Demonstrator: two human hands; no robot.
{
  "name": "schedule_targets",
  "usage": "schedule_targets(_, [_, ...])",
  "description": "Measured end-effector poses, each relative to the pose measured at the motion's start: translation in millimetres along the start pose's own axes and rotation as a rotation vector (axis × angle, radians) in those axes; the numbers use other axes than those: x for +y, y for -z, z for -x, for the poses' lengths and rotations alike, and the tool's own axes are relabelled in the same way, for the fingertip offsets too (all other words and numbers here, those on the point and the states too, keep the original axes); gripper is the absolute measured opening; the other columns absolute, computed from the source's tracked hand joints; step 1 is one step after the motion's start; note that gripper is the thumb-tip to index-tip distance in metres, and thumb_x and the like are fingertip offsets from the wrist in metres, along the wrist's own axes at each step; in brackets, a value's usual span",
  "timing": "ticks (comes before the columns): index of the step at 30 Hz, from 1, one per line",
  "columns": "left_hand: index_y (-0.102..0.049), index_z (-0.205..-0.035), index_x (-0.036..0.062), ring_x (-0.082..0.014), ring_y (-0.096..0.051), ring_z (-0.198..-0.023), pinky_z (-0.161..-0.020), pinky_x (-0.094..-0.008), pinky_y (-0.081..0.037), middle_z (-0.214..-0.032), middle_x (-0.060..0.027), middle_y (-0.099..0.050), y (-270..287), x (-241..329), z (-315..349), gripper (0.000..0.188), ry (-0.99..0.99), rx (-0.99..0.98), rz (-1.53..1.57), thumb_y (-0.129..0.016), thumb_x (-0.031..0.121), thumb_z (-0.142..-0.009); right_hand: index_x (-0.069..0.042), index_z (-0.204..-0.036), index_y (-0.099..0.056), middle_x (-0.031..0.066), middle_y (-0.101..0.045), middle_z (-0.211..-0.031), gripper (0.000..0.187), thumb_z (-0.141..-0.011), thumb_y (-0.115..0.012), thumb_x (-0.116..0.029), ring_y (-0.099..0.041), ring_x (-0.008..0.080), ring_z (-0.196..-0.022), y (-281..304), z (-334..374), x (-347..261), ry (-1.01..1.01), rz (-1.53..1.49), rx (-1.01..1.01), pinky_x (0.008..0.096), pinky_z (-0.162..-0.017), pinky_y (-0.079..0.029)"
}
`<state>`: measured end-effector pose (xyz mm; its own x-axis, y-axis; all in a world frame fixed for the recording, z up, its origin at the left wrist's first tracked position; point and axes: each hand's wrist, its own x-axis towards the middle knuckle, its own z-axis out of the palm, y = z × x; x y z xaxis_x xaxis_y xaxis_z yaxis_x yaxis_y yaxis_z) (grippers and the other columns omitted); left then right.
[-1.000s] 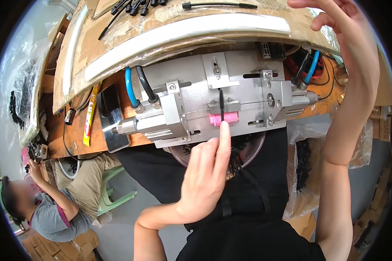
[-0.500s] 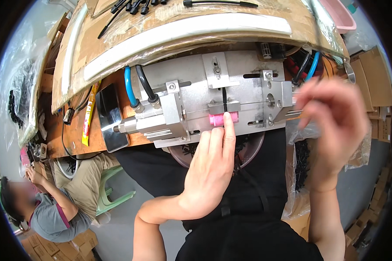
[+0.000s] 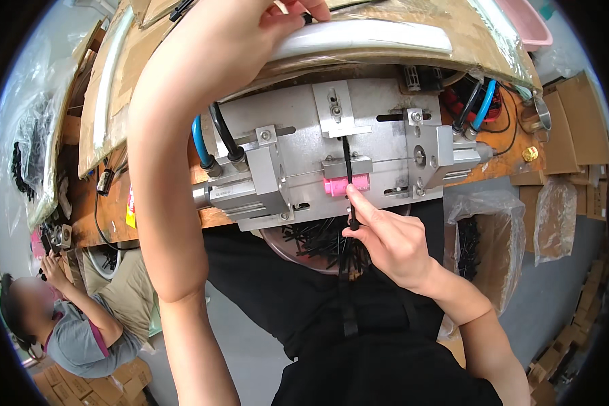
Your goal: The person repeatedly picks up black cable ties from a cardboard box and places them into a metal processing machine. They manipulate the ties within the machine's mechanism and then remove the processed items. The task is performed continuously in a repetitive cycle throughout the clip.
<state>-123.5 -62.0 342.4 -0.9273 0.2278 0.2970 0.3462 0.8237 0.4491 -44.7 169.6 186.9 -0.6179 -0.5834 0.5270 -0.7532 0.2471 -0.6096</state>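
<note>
My right hand point(image 3: 396, 243) pinches the near end of a slim black rod point(image 3: 348, 159) between thumb and forefinger. The rod lies across a pink block point(image 3: 336, 186) and a small metal block point(image 3: 363, 164), its far end at an upright bracket point(image 3: 335, 108). These sit on the metal plate point(image 3: 298, 139) of a fixture. My left arm stretches far forward over the cardboard-covered board point(image 3: 108, 88). There my left hand point(image 3: 264, 27) has its fingers closed on the end of another black rod point(image 3: 308, 18), partly hidden by the fingers.
Metal cylinder blocks point(image 3: 254, 186) with blue and black hoses flank the plate. Under its near edge, a bowl point(image 3: 274, 238) holds many black rods. A plastic-lined box point(image 3: 490, 223) stands at the right. A co-worker point(image 3: 88, 331) sits at the lower left.
My left hand has left the pink block and reached forward to the cardboard top. My right hand has come in from the right to the near end of a rod now lying over the pink block.
</note>
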Motion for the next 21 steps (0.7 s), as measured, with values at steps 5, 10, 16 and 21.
schedule_targets(5, [-0.068, -0.101, 0.0053, -0.0206, -0.061, -0.084, -0.078, -0.033, -0.05, -0.091, -0.0079, -0.061, -43.8, 17.8, 47.3, 0.027, -0.111, 0.343, -0.125, -0.064, -0.008, -0.078, 0.002, -0.134, -0.054, 0.0107, -0.067, -0.085, 0.068, -0.072, -0.08, -0.004, -0.063, 0.0212, -0.063, 13.2, 0.7, -1.0, -0.098, 0.102, -0.112, 0.0327, -0.055, -0.05])
schedule_targets(10, [-0.061, -0.124, -0.0065, -0.0233, -0.057, -0.08, -0.075, -0.034, -0.05, -0.094, -0.0116, -0.057, -92.6, 60.7, 127.1, 0.056, -0.093, 0.35, -0.376, -0.067, 0.001, -0.068, -0.001, -0.131, -0.059, 0.0107, -0.07, -0.089, 0.066, -0.07, -0.084, -0.012, -0.06, 0.0168, -0.058, 45.1, -14.6, -13.6, -0.199, 0.072, -0.029, 0.0288, -0.05, -0.048])
schedule_targets(16, [-0.048, -0.135, -0.0114, -0.0225, -0.054, -0.087, -0.08, -0.0302, -0.049, -0.099, -0.0111, -0.052, -141.7, 77.8, 154.7, 0.065, 0.077, 0.072, -0.301, -0.061, -0.003, -0.072, 0.002, -0.13, -0.058, 0.0116, -0.072, -0.097, 0.05, -0.084, -0.075, -0.006, -0.053, 0.0029, -0.06, 63.7, -14.6, -14.7, -0.373, -0.043, 0.009, 0.0172, -0.052, -0.041])
schedule_targets(21, [-0.047, -0.136, -0.0111, -0.0215, -0.054, -0.089, -0.081, -0.0293, -0.049, -0.098, -0.0103, -0.051, -139.5, 77.8, 146.0, 0.065, 0.099, 0.056, -0.297, -0.06, -0.002, -0.073, 0.005, -0.13, -0.057, 0.013, -0.071, -0.097, 0.047, -0.088, -0.072, -0.012, -0.058, 0.0055, -0.067, 70.9, -15.2, -17.6, -0.395, -0.085, 0.049, 0.0181, -0.059, -0.046])
